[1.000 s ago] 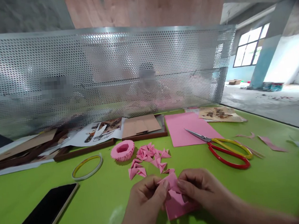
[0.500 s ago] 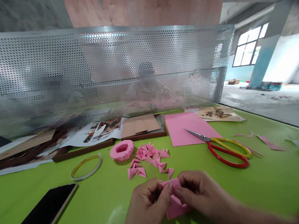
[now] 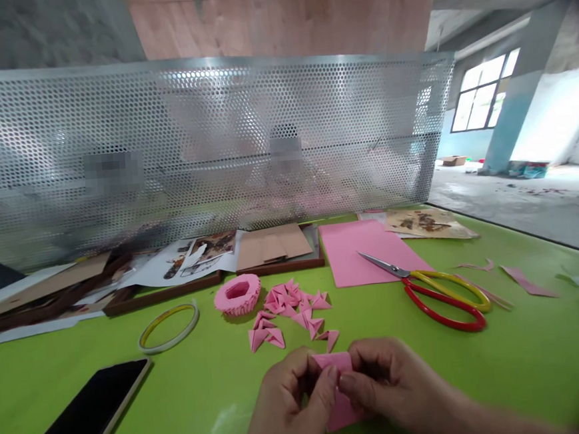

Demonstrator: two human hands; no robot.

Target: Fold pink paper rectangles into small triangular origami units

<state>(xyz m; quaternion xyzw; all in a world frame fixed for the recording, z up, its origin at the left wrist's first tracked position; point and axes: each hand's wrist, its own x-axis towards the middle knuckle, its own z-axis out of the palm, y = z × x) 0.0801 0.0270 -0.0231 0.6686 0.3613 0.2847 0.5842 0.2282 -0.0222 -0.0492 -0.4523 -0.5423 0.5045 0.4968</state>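
Between my two hands is a small pink piece of paper (image 3: 343,410), partly folded and held up just above the green table. My left hand (image 3: 296,397) pinches its left side, thumb on the near face. The right side is pinched by my right hand (image 3: 390,383), with that thumb beside the left one. Both hands hide much of the paper's edges. Just beyond them lie several folded pink paper triangles (image 3: 286,301) in a loose pile. A ring built of folded pink paper (image 3: 237,294) sits left of the pile.
Scissors (image 3: 425,290) with red and yellow handles rest partly on a pink sheet (image 3: 353,255). A tape roll (image 3: 168,327) and a phone (image 3: 85,420) lie at left. Frames with papers (image 3: 272,245) line the back, before a perforated metal screen (image 3: 214,149). Paper scraps (image 3: 528,284) lie at right.
The pink paper's right part, flared out before, now looks narrower and folded in between my hands. Both hands keep their pinch, and the view has shifted slightly.
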